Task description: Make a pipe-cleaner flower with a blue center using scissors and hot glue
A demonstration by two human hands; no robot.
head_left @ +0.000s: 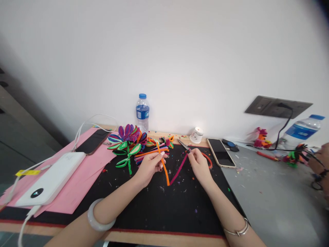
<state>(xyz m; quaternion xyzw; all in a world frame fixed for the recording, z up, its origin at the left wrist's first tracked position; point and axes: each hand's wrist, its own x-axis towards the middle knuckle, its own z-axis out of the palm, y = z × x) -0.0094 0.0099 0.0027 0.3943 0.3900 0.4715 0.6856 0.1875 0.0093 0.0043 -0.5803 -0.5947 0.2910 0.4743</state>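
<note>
The left hand (151,165) pinches the thin orange fuzzy stem (166,173), which slants from far left to near right; apart, at right, the right hand (202,167) grips the silver-bladed scissors (183,144), tips pointing far left

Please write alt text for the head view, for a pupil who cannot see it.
A person's left hand holds an orange strip and the right hand holds scissors over a black mat, beside a colourful craft flower.
</note>
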